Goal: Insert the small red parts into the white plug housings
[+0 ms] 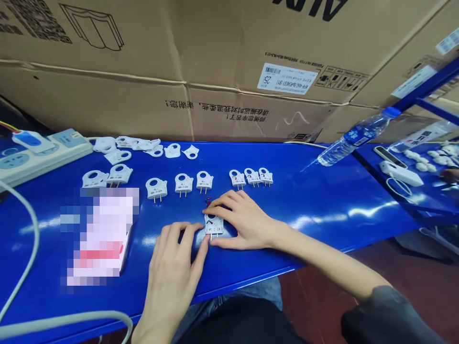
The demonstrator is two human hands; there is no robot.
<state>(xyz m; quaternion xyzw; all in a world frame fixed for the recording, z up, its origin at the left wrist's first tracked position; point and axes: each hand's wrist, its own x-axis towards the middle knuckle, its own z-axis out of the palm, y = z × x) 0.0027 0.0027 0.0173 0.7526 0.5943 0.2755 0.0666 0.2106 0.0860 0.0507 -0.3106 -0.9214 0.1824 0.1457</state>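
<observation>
A white plug housing (214, 228) with two metal pins lies on the blue table between my hands, its pins toward me. My right hand (244, 220) grips it from the right, fingers over its top and thumb at its lower edge. From the left, my left hand (178, 258) holds its side between thumb and fingertips. A small red and dark part (208, 201) lies just beyond the housing. Farther back, several similar plug housings (157, 189) stand in a row, and three more (252, 177) sit close together, with dark marks inside.
A pixelated phone-like object (103, 234) and a power strip (43, 155) are on the left, with white cables. Loose white shells (172, 151) lie along the back. A water bottle (355, 138) leans at right, by a blue metal frame. Large cardboard boxes (222, 43) stand behind the table (304, 210).
</observation>
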